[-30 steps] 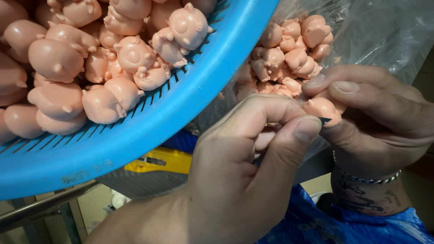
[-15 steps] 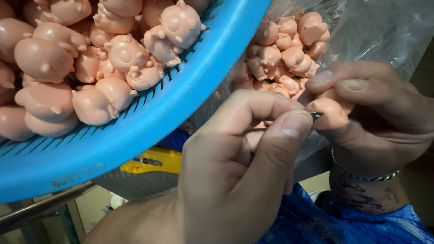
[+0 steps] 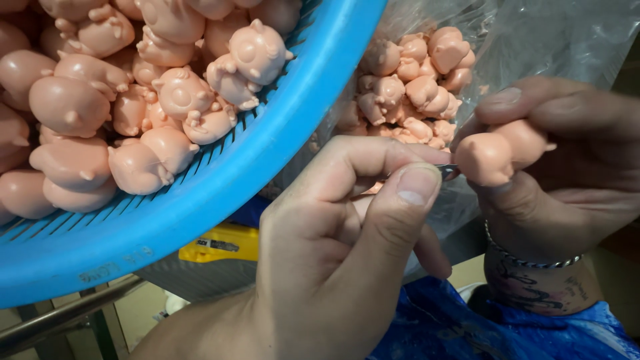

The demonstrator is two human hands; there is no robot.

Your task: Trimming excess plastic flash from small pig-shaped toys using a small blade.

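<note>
One blue basket (image 3: 267, 173) at upper left holds many pink figures. Right hand (image 3: 567, 167) pinches one pink figure (image 3: 500, 153) at right of centre; left hand (image 3: 347, 247) closes on a thin metal tool (image 3: 445, 170) touching it.

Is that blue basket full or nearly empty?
Full: the blue slotted plastic basket is heaped with small pink pig-shaped rubber figures, piled up its wall.

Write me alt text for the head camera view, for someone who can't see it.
The right hand holds a small pink rubbery pig figure while the left hand pinches a thin metal tool against it. Behind are a blue plastic basket and a clear plastic bag, both holding similar figures.
</note>
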